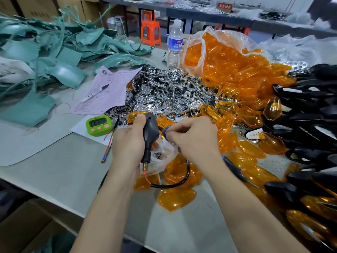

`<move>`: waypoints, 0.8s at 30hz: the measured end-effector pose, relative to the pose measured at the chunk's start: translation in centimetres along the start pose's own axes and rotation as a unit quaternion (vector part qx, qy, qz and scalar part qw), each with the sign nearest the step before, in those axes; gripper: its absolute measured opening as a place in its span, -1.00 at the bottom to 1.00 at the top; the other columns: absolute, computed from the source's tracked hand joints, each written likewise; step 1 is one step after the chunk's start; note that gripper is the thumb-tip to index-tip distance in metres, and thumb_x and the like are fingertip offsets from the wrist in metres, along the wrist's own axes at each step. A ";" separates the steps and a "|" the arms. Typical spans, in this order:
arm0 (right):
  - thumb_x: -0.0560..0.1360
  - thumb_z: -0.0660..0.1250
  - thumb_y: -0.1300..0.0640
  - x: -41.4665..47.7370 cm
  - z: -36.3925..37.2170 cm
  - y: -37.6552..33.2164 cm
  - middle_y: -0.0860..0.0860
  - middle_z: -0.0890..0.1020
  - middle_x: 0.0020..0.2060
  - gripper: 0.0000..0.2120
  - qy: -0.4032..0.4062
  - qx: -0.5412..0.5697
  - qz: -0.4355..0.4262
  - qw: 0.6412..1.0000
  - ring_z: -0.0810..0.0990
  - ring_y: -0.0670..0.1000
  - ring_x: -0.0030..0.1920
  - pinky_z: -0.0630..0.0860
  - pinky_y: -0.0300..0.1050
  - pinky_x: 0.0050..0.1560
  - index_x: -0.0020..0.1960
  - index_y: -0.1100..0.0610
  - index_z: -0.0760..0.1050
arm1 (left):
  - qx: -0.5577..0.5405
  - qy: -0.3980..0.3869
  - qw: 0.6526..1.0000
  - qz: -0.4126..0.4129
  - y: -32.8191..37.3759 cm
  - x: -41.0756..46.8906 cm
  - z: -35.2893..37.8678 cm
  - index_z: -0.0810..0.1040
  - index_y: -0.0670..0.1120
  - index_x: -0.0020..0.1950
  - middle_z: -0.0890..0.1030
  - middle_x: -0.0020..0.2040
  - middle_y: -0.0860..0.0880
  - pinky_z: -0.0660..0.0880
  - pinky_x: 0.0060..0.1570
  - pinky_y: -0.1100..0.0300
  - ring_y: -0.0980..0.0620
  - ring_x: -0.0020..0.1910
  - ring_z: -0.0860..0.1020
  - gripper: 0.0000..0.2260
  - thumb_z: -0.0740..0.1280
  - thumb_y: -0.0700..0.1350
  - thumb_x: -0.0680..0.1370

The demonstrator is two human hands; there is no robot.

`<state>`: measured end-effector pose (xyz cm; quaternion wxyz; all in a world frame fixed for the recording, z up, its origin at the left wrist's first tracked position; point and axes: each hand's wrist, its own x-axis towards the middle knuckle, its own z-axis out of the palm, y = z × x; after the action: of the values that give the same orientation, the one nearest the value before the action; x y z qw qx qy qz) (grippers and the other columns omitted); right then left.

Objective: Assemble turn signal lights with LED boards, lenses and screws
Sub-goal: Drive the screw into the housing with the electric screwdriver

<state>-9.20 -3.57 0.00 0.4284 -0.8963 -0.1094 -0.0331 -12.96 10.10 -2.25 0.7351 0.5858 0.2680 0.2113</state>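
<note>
My left hand (127, 141) grips a black turn signal housing (151, 132) upright, its orange lens side turned away and a brass stud with a black cable (175, 183) hanging below. My right hand (191, 141) pinches a blue-handled screwdriver (166, 131) against the housing's back. A small clear bag of screws (162, 156) lies under the hands. Loose orange lenses (176, 199) cover the table around them. A heap of chrome LED boards (167, 92) lies behind.
A clear bag of orange lenses (224, 57) stands at the back right. Black housings (310, 114) pile along the right. A green timer (98, 125), pink papers with a marker (94, 92), a water bottle (175, 42) and teal scraps (45, 57) lie left.
</note>
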 end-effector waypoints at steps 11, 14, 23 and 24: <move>0.37 0.61 0.13 -2.5 -6.5 0.1 -0.20 0.71 -0.36 -0.87 0.057 0.121 -0.027 0.991 0.67 -0.19 -0.31 0.57 -0.25 -0.29 -0.25 -0.09 0.75 | 0.143 -0.081 0.974 0.157 -0.6 -3.6 3.8 0.55 -0.32 -0.32 0.55 -0.39 -0.33 0.44 -0.40 -0.05 -0.20 -0.46 0.52 -0.34 0.17 0.28 0.55; 0.36 0.61 0.15 -2.4 -7.2 0.5 -0.18 0.72 -0.34 -0.89 0.062 0.120 -0.013 0.991 0.70 -0.14 -0.25 0.67 -0.08 -0.16 -0.24 -0.06 0.76 | 0.157 -0.089 0.962 0.204 -0.8 -4.3 4.8 0.51 -0.25 -0.38 0.51 -0.41 -0.29 0.33 -0.42 0.02 -0.07 -0.47 0.43 -0.43 0.20 0.20 0.59; 0.32 0.60 0.07 -2.0 -8.5 0.9 -0.17 0.66 -0.47 -0.79 0.077 0.085 0.028 0.993 0.63 -0.15 -0.45 0.59 -0.21 -0.38 -0.30 -0.25 0.69 | 0.209 -0.076 0.942 0.252 -1.6 -4.9 5.7 0.38 -0.22 -0.43 0.39 -0.45 -0.18 0.22 -0.43 0.09 -0.04 -0.46 0.30 -0.45 0.16 0.19 0.55; 0.32 0.61 0.07 -1.9 -8.7 0.9 -0.15 0.67 -0.46 -0.82 0.065 0.086 0.036 0.994 0.63 -0.14 -0.44 0.62 -0.16 -0.33 -0.31 -0.21 0.71 | 0.203 -0.079 0.944 0.248 -1.6 -4.9 5.6 0.41 -0.26 -0.40 0.40 -0.44 -0.20 0.28 -0.40 0.02 -0.12 -0.43 0.35 -0.42 0.15 0.22 0.54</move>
<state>-10.58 -11.17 4.54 0.5111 -0.8554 -0.0514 -0.0663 -13.10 2.47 -2.18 0.5434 0.7857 0.0921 0.2809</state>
